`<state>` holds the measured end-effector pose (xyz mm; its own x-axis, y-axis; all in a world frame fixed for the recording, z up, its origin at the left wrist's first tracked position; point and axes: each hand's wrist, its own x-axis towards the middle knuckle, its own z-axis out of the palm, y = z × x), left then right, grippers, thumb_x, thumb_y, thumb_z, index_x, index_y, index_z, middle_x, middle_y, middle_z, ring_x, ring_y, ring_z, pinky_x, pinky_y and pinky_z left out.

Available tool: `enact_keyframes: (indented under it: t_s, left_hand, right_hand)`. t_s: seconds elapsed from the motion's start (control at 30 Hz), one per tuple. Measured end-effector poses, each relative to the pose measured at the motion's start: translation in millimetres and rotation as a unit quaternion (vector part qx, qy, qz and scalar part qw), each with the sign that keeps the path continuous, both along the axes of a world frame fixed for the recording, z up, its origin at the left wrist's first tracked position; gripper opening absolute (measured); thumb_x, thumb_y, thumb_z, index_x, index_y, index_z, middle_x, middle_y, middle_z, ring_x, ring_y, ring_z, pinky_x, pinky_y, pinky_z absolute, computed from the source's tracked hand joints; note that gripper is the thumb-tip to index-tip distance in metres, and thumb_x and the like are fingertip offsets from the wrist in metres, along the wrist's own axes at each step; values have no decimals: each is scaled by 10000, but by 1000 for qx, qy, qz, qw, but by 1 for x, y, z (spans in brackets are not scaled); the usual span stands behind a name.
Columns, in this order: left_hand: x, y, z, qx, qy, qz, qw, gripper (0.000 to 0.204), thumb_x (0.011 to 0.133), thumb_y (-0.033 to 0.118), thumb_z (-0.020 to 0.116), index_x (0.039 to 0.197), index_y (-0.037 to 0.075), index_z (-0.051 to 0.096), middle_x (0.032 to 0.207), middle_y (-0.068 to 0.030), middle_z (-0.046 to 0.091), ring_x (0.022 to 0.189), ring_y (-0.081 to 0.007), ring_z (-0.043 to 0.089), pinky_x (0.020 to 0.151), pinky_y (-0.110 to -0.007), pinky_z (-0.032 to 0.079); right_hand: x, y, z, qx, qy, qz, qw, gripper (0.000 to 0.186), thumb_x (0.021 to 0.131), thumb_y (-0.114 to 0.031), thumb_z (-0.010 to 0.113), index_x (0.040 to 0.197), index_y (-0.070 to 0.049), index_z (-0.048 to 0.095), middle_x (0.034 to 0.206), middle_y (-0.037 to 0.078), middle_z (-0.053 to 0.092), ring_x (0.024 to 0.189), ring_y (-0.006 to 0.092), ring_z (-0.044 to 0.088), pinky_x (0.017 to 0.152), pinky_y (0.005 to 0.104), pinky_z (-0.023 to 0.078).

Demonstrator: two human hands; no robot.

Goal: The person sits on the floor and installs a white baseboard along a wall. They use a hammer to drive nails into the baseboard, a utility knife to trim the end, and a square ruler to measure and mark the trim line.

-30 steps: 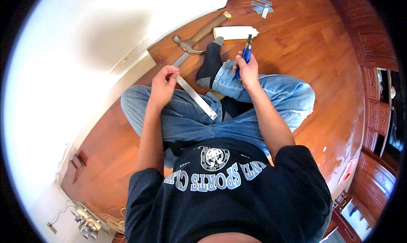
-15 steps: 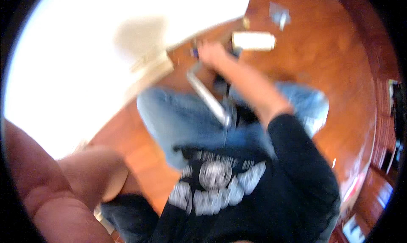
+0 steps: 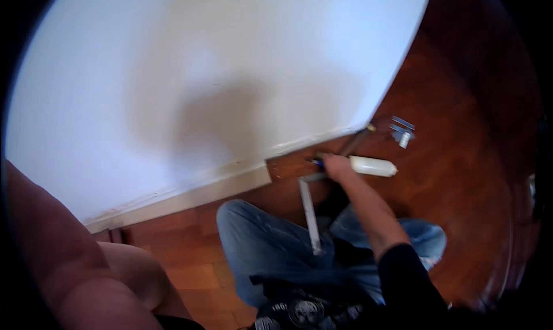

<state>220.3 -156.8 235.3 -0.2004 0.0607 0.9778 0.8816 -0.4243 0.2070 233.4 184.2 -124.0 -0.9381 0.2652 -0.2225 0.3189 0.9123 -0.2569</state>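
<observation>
My right hand reaches to the floor by the wall, its fingers closed around a slim tool with a blue part; the rest of the tool is too small to make out. Just beyond the hand lies a white bottle on its side. An L-shaped metal square rests against my jeans, its short leg close to my right wrist. My left arm is bent up close at the left edge, and its hand is out of the picture.
A pale baseboard runs along the foot of the white wall and ends left of my right hand. A dark stick with a yellowish tip lies along the wall. Grey pieces lie farther right on the wooden floor.
The view has tilted up toward the wall, so hand, square and bottle now appear lower and farther right. My right hand stays at the same spot on the floor.
</observation>
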Motion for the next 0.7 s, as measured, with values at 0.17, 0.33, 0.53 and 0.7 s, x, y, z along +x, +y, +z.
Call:
enact_keyframes:
  t_s: [0.17, 0.33, 0.53, 0.7]
  left_hand:
    - [17, -45, -44, 0, 10, 76, 997, 341, 973, 127, 607, 1286, -4, 576, 1243, -159, 624, 1100, -241, 604, 1000, -376, 454]
    - [-49, -56, -69, 31, -86, 84, 992, 336, 983, 147, 595, 1280, -10, 580, 1244, -157, 623, 1088, -232, 601, 988, -371, 456]
    - [-108, -6, -150, -471, -404, -34, 784, 218, 1017, 149, 566, 1192, 44, 644, 1115, -134, 679, 1001, -243, 650, 888, -351, 501]
    - [-132, 0, -355, -704, -266, -56, 657, 389, 977, 206, 679, 1296, 5, 583, 1135, -165, 687, 1032, -268, 659, 939, -374, 516]
  right_hand:
    - [90, -65, 4, 2, -77, 16, 997, 450, 947, -167, 602, 1377, -61, 523, 1346, 218, 548, 1111, 447, 656, 927, 528, 552]
    - [43, -85, -3, -368, 59, -194, 907, 285, 1013, -187, 615, 1236, -23, 547, 959, 167, 699, 907, 287, 720, 793, 398, 580]
    - [17, -173, -4, -686, 186, -404, 576, 213, 1067, -175, 554, 1229, -54, 489, 1063, 165, 717, 900, 270, 730, 771, 395, 606]
    - [-34, -197, -63, -674, 239, -401, 573, 218, 1068, -193, 566, 1218, -49, 499, 1135, 173, 717, 980, 260, 717, 826, 399, 605]
